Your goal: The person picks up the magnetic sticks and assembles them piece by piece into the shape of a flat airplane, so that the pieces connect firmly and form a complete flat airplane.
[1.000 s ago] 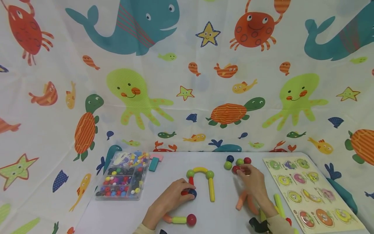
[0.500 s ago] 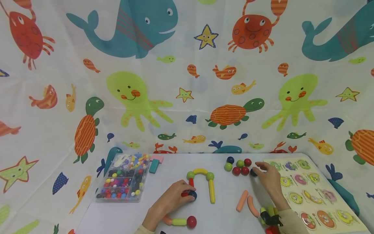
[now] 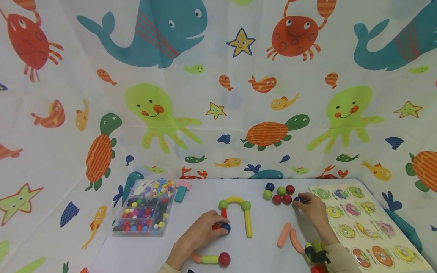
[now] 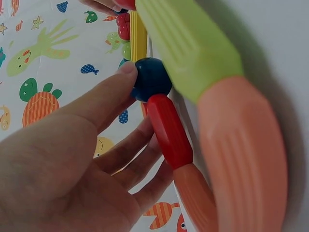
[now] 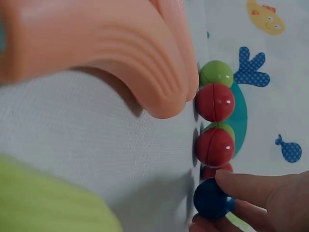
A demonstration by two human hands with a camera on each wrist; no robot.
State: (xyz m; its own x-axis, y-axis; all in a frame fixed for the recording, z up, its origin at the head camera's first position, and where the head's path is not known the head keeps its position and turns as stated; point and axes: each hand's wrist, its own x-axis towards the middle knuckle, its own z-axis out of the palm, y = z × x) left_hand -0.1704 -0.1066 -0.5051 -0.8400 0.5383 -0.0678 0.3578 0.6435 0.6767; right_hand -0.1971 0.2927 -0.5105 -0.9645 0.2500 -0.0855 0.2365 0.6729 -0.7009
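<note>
In the head view my left hand (image 3: 205, 226) holds a dark blue ball (image 3: 225, 228) at the chain of magnetic sticks and balls. The left wrist view has the thumb on that blue ball (image 4: 152, 79), with fingers behind the red stick (image 4: 169, 129) joined to it. My right hand (image 3: 313, 210) pinches another dark blue ball (image 5: 212, 199) between thumb and fingers, right of a cluster of balls. That cluster has red balls (image 3: 287, 199), green balls (image 3: 267, 195) and a blue ball (image 3: 270, 186). A yellow curved stick (image 3: 235, 199) links two green balls above a yellow straight stick (image 3: 248, 223).
A clear compartment box (image 3: 163, 232) of beads stands at the left, beside a teal block (image 3: 180, 193). A picture board (image 3: 370, 227) lies at the right. Loose orange sticks (image 3: 283, 235) lie near my right forearm. A red ball (image 3: 224, 259) ends a chain in front.
My right hand has moved right from the red ball in the cluster to the separate blue ball, and its fingers have closed on it. My left hand stays in place.
</note>
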